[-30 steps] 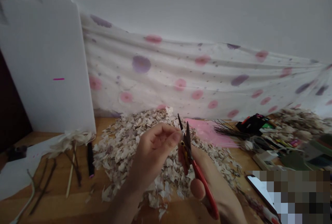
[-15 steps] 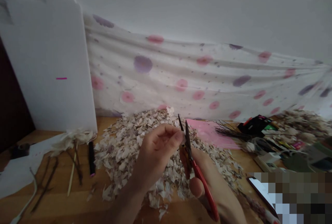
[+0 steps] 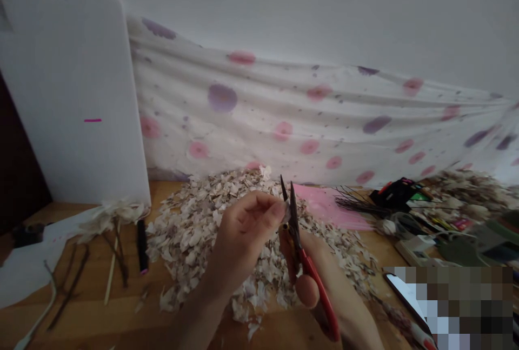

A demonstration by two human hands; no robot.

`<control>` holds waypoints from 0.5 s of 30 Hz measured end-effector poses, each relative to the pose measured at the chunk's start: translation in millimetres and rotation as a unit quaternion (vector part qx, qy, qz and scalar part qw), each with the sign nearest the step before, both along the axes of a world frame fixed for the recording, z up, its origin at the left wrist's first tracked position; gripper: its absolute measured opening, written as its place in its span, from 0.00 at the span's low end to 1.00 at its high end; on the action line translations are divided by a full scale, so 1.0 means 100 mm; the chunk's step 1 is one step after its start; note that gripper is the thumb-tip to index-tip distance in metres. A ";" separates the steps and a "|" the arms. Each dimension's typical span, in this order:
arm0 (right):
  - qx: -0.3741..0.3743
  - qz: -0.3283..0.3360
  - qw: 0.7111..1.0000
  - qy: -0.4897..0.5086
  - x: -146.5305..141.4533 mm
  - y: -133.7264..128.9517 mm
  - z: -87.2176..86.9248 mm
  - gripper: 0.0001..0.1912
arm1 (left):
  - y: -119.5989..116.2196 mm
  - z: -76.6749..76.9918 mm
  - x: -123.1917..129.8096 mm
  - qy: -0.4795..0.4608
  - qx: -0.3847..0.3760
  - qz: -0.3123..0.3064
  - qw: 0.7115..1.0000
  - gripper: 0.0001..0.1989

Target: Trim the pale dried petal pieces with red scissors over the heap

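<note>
My left hand (image 3: 247, 233) is closed, thumb and forefinger pinching a small pale petal-like flake (image 3: 288, 211) beside the scissor blades. The red-handled scissors (image 3: 310, 263) are in my right hand (image 3: 314, 269), with the thumb showing at the handle. Their two dark blades point up and away, slightly apart at the tips, close to my left fingertips. Part of my right hand is hidden behind the scissors. Beneath and behind both hands spreads a large heap of dry, whitish petal-like flakes (image 3: 190, 225).
Left of the heap lie a dark marker (image 3: 142, 247), thin twigs (image 3: 73, 285) and a pale dried flower (image 3: 115, 217). A white board (image 3: 89, 150) and a dotted cloth (image 3: 263, 106) stand behind. To the right are pink paper (image 3: 320, 206), dark wires (image 3: 352, 202) and a phone (image 3: 407, 296).
Both hands hold nearly the same pose. The scissor tips look marginally closer together, and the whole view has shifted slightly.
</note>
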State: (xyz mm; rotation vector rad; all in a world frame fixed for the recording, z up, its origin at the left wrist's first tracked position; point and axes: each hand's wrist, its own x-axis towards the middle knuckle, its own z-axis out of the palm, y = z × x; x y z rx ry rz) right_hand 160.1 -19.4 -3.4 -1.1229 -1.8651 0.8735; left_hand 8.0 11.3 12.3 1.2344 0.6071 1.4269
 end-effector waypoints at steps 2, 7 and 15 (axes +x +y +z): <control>-0.001 -0.005 1.000 -0.008 0.01 0.01 -0.02 0.49 | 0.00 0.00 0.00 -0.002 -0.002 -0.002 1.000 0.09; 0.004 -0.011 1.000 -0.029 0.02 0.03 -0.04 0.41 | 0.01 -0.01 -0.01 -0.015 -0.011 -0.012 1.000 0.10; -0.017 0.000 1.000 -0.022 0.01 0.01 0.05 0.43 | 0.02 0.00 -0.05 -0.024 -0.025 -0.046 0.998 0.10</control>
